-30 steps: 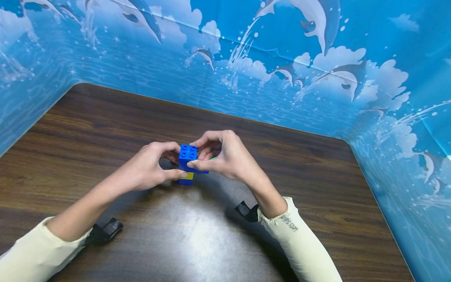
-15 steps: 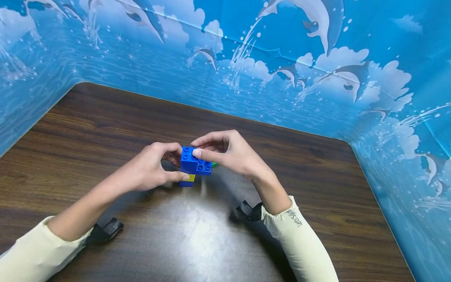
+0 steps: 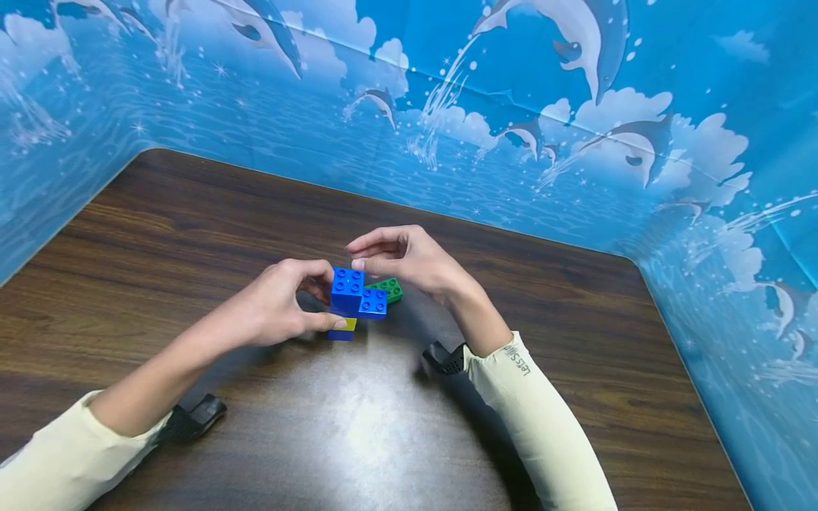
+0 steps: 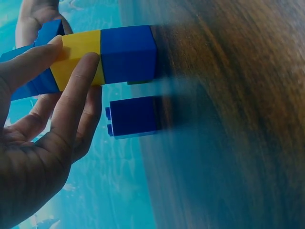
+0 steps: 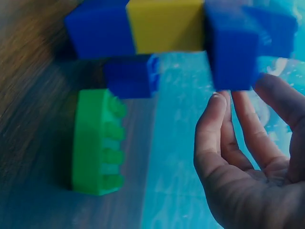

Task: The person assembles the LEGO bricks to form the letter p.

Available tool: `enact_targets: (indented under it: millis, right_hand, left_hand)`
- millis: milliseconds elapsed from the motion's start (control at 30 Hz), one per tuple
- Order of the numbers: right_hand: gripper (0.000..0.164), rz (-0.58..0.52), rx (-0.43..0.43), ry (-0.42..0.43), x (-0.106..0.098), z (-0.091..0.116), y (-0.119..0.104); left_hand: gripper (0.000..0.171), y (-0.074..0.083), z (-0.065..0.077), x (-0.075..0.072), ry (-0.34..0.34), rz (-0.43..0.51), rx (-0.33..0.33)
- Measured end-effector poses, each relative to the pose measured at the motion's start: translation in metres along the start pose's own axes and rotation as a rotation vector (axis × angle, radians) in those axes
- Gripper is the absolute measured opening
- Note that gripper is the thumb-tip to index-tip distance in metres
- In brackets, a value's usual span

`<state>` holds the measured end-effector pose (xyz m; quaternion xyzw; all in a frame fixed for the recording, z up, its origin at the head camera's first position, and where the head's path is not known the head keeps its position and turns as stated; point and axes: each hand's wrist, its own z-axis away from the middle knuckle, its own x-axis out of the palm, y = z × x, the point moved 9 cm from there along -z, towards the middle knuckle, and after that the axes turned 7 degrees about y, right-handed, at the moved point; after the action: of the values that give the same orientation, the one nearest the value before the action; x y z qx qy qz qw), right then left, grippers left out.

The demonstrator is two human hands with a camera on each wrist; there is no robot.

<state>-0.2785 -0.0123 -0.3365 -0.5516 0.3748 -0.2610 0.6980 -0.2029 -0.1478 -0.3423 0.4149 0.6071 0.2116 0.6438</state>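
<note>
Blue plastic bricks, with one yellow brick (image 4: 81, 45) among them, make up an upright stack (image 3: 347, 304) between the two hands above the desk (image 3: 543, 319). Its long axis points up from the wood; whether its foot rests there or hangs just clear, I cannot tell. The left hand (image 3: 281, 298) is the nearer: thumb and fingers clamp it about the yellow level. The right hand (image 3: 424, 266) is beside the top, to the right and slightly beyond, its bent fingers apart and holding nothing; whether a tip brushes the blue is unclear.

From the bottom the colours run blue, yellow, blue, blue. The third layer juts rightward, baring four studs; the smaller top brick shows four more. Close by lie a green brick (image 5: 90, 143), stretching rightward, and a loose blue brick (image 4: 133, 117).
</note>
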Motion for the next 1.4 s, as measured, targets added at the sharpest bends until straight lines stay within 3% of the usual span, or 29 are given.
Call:
enact_targets:
  millis: [133,367,567,733,1400]
  right_hand:
    - [0.035,0.007,0.019,-0.046,0.006,-0.011,0.011]
    - [0.04,0.216,-0.05,-0.085,0.018,-0.022,0.015]
    - [0.046,0.289,-0.075,-0.105,0.029,-0.03,0.021]
    - [0.051,0.291,-0.056,-0.097,0.032,-0.034,0.027]
    - [0.045,0.248,-0.064,-0.045,0.027,-0.031,0.026]
  left_hand:
    - [0.037,0.001,0.001,0.0,0.004,-0.014,0.003]
    - [0.032,0.003,0.003,-0.001,0.017,-0.034,0.009]
    - [0.031,0.004,0.003,-0.001,0.021,-0.048,0.006]
    - [0.032,0.003,0.003,-0.001,0.019,-0.046,0.0]
    - [0.036,0.006,0.005,0.003,-0.002,-0.069,0.028]
